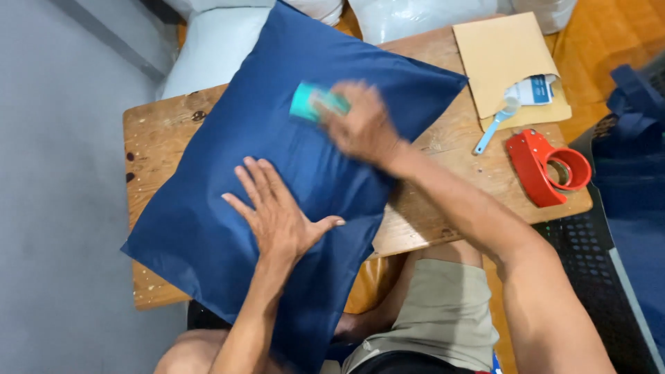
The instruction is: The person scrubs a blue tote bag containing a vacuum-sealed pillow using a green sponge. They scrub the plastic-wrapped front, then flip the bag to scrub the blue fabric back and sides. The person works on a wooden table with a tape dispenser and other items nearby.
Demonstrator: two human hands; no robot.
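While a low wooden table (159, 131) on grey and orange flooring is seen from above, a dark blue pillow (228, 208) is laid across it w/ its long axis diagonal, top corner pointing away, near end overhanging. It's pressed flat by the left hand (277, 211), fingers spread. A teal block (315, 102) is gripped by the blurred right hand (360, 128). A red tape dispenser (547, 166) and brown envelope (502, 59) are seen to the right.
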